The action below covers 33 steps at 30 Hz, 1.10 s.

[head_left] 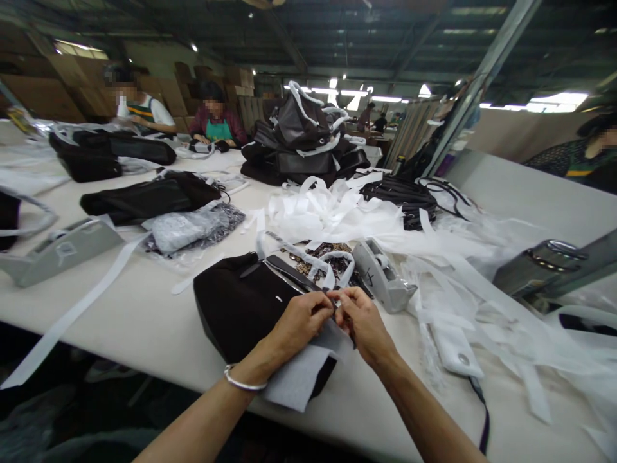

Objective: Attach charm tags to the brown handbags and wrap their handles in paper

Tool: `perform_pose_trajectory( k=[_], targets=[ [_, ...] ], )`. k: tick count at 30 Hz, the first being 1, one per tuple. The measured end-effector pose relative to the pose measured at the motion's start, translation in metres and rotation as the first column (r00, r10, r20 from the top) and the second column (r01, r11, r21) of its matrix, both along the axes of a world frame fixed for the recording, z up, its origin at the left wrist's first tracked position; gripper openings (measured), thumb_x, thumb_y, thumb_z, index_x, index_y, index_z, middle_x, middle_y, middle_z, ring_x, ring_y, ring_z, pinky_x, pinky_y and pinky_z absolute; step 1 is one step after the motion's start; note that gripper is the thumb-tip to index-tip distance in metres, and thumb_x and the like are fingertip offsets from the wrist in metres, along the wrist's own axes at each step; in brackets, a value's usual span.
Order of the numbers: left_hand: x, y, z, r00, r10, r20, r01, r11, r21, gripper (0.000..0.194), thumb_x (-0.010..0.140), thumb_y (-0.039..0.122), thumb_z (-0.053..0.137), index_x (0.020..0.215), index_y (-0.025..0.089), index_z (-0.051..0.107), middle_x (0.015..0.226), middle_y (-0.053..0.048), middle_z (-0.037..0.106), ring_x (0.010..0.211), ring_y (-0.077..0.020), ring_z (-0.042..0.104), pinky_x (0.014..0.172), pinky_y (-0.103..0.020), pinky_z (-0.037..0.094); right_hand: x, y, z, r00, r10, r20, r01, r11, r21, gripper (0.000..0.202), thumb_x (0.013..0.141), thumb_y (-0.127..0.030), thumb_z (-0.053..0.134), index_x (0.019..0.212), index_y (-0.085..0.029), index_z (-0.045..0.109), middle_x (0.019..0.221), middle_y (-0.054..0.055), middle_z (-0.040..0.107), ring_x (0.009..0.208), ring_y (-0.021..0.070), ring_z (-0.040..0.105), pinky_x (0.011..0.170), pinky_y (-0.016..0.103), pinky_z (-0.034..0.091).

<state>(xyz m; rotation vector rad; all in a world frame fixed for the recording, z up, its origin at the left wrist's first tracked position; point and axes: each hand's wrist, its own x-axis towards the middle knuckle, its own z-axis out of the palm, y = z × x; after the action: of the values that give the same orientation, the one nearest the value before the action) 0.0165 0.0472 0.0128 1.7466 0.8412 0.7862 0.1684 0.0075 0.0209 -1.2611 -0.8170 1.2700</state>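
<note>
The dark bag (236, 302) lies on its side on the pale surface (164, 321), near its front edge, with the left hand (301, 318) over it and the right hand (366, 325) just beside it. The left fingers are pinched together, and the right fingers are pinched too, their tips meeting the left ones by the end of the bag's top. What is between them is too small to tell. For fine work like this, it seems best to press softly with just the tips, keep both wrists low, and let one hand stay still while the other moves a little. A hard tug could bend or mark the cloth. The bag looks soft, dull and boxy, with a smooth, shiny strip along its top. A thin white sheet (294, 379) pokes out under the left arm, flat and a bit fuzzy. The straps (347, 260) are wrapped in white and curl into loops. Behind them lie shiny, bumpy gold and dark bits (306, 267), beside a hard grey tape holder (385, 283).
</note>
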Motion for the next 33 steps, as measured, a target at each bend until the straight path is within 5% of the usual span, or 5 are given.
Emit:
perform_pose_trajectory(
  k=[5,11,22,27,33],
  targets=[
    [-0.01,0.003,-0.002,0.98,0.099,0.171,-0.038,0.943,-0.33,0.024,0.084,0.04,0.062,0.079,0.017,0.058,0.06,0.004,0.055,0.046,-0.0084,0.051,0.041,-0.017,0.043,0.006,0.006,0.003,0.965,-0.095,-0.243,0.09,0.995,-0.031,0.041,0.063,-0.041,0.083,0.082,-0.019,0.054,0.081,0.001,0.071,0.055,0.0086,0.059,0.046,0.019,0.049],
    [-0.013,0.008,0.0,0.888,0.203,0.413,0.037,0.863,-0.503,0.03,0.078,0.043,0.072,0.08,0.015,0.06,0.065,0.001,0.061,0.043,-0.0055,0.05,0.038,-0.015,0.041,-0.005,0.011,0.002,0.99,-0.025,-0.141,0.022,0.999,-0.024,0.038,0.064,-0.039,0.085,0.086,-0.018,0.063,0.085,0.001,0.071,0.059,0.0091,0.062,0.059,0.026,0.06],
    [-0.028,0.015,0.006,0.746,0.354,0.563,0.017,0.836,-0.548,0.029,0.075,0.036,0.078,0.081,0.014,0.06,0.069,0.002,0.063,0.043,-0.0027,0.049,0.035,-0.012,0.038,-0.006,0.01,0.008,0.997,0.064,0.044,-0.064,0.998,-0.015,0.031,0.067,-0.039,0.082,0.086,-0.017,0.071,0.078,0.002,0.071,0.071,0.016,0.07,0.075,0.027,0.056],
    [-0.029,0.015,0.002,0.753,0.347,0.559,0.027,0.833,-0.553,0.03,0.076,0.035,0.077,0.09,0.015,0.06,0.069,0.002,0.064,0.043,-0.0038,0.051,0.036,-0.012,0.04,-0.018,0.007,0.021,0.984,0.065,0.166,-0.071,0.997,0.028,0.028,0.069,-0.037,0.08,0.086,-0.016,0.07,0.075,0.003,0.071,0.069,0.0155,0.068,0.071,0.027,0.054],
    [-0.027,0.011,-0.004,0.793,0.288,0.537,0.087,0.819,-0.568,0.031,0.079,0.04,0.074,0.087,0.014,0.059,0.066,0.003,0.062,0.039,-0.0026,0.048,0.034,-0.012,0.037,-0.041,0.007,0.027,0.991,-0.038,0.125,0.023,0.992,0.123,0.034,0.068,-0.035,0.081,0.085,-0.021,0.056,0.07,-0.002,0.068,0.059,0.0122,0.063,0.059,0.025,0.052]
  ],
)
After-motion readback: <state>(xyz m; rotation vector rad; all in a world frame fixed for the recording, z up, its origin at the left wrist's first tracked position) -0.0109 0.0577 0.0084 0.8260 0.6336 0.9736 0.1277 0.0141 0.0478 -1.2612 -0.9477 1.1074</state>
